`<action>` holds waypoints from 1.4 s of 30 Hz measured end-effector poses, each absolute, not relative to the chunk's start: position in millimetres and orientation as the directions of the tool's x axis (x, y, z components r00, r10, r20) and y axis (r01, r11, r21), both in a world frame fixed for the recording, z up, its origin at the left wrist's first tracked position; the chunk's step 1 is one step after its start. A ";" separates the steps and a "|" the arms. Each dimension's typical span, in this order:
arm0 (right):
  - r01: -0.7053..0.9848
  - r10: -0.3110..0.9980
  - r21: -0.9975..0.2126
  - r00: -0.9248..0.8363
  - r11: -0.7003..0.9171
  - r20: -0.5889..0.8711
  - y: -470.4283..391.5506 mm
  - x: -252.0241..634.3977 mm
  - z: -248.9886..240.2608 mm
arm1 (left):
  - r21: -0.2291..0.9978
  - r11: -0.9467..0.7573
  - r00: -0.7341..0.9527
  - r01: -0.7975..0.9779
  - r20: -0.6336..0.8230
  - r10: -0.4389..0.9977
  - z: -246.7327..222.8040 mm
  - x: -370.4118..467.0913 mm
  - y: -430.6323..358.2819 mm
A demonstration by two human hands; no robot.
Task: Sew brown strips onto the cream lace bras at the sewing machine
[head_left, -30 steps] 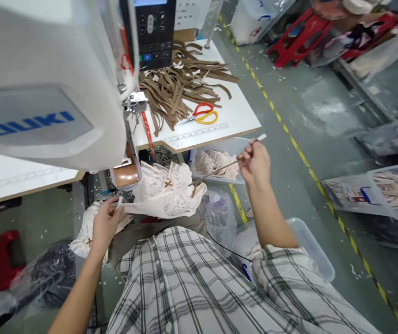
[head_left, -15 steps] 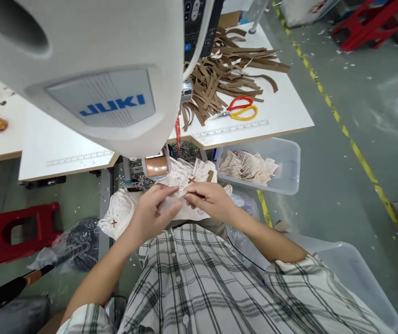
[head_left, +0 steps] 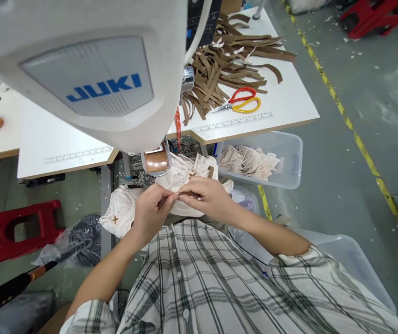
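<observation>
A white lace bra (head_left: 176, 168) with moulded cups lies across my lap below the sewing machine, a small brown cross on its lace. My left hand (head_left: 153, 209) is closed, thumb and index finger pinching at the bra's edge. My right hand (head_left: 210, 197) meets it fingertip to fingertip, also pinched closed there. The exact bit of fabric between the fingertips is mostly hidden. More white lace (head_left: 118, 211) with another brown cross hangs to the left of my left hand. A short brown strip (head_left: 211, 172) lies on the bra above my right hand.
The JUKI sewing machine head (head_left: 94, 79) looms over the work. On the white table (head_left: 289, 102) are brown strips (head_left: 216, 69) and red-and-yellow scissors (head_left: 243, 101). A clear bin (head_left: 294, 162) holds pale fabric pieces; a red stool (head_left: 18, 232) stands left.
My left hand has closed from spread fingers into a pinch and come up against my right fingertips. The view has shifted slightly; the bra stays on my lap.
</observation>
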State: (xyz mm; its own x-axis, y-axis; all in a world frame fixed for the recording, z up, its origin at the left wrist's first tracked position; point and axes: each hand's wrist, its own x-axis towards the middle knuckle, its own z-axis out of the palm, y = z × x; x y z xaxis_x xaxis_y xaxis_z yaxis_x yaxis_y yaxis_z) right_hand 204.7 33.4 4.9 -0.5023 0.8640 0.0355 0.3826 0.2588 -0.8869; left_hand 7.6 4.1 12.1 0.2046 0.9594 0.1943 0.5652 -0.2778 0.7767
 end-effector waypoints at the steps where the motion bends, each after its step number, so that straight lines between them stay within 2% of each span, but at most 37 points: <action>1: 0.335 0.879 -0.922 -0.477 0.196 0.014 34.0 204.3 4.3 | 0.790 -0.272 0.212 0.549 0.183 0.960 13.1 6.8 4.9; 4: 0.109 0.929 -0.991 -0.355 -0.072 -0.107 39.2 206.2 -1.3 | 0.824 -0.253 0.287 0.506 0.115 0.951 17.9 0.8 8.3; 6: 0.030 0.920 -0.989 -0.365 -0.144 -0.145 43.3 208.9 -4.9 | 0.822 -0.245 0.323 0.514 0.079 0.943 22.6 -5.2 9.9; 8: 0.072 0.864 -0.997 -0.500 -0.031 -0.063 45.1 210.4 -5.5 | 0.797 -0.257 0.342 0.546 0.069 0.937 27.8 -10.4 10.2; 10: 0.123 0.764 -0.977 -0.643 0.174 0.055 44.1 209.2 -3.0 | 0.765 -0.283 0.374 0.579 0.060 0.926 33.1 -13.5 9.9; 13: 0.119 0.653 -0.924 -0.741 0.362 0.160 40.1 203.7 2.2 | 0.718 -0.324 0.426 0.616 0.042 0.904 39.5 -14.8 10.0; 19: 0.109 0.597 -0.820 -0.739 0.563 0.312 36.5 196.2 6.0 | 0.738 -0.377 0.454 0.559 0.108 0.884 46.5 -19.0 11.9; 23: 0.138 0.547 -0.700 -0.733 0.701 0.404 32.4 195.1 6.9 | 0.718 -0.357 0.485 0.597 0.031 0.874 52.4 -20.3 12.4; 26: 0.199 0.551 -0.614 -0.696 0.764 0.460 28.4 192.5 3.9 | 0.670 -0.317 0.491 0.671 -0.081 0.867 55.8 -17.8 15.9; 29: 0.240 0.608 -0.643 -0.661 0.727 0.441 25.3 188.9 -2.9 | 0.622 -0.285 0.497 0.729 -0.195 0.845 53.8 -15.2 21.9; 32: 0.213 0.711 -0.789 -0.608 0.576 0.355 23.0 186.0 -6.9 | 0.688 -0.208 0.473 0.695 -0.219 0.854 45.6 -11.4 23.6; 35: 0.135 0.817 -0.901 -0.492 0.412 0.300 21.3 184.5 -3.0 | 0.890 0.082 0.314 0.449 -0.243 0.918 35.0 -2.1 16.1; 37: 0.112 0.849 -0.921 -0.442 0.374 0.291 21.2 184.6 2.6 | 0.946 0.217 0.177 0.242 -0.262 0.949 28.8 5.7 8.2; 39: 0.135 0.851 -0.917 -0.441 0.375 0.283 21.6 185.5 7.8 | 0.958 0.202 0.075 0.203 -0.221 0.972 23.7 10.9 1.2; 42: 0.177 0.845 -0.903 -0.459 0.391 0.275 22.3 187.2 12.1 | 0.915 0.030 0.038 0.402 -0.050 0.998 17.0 10.5 -3.9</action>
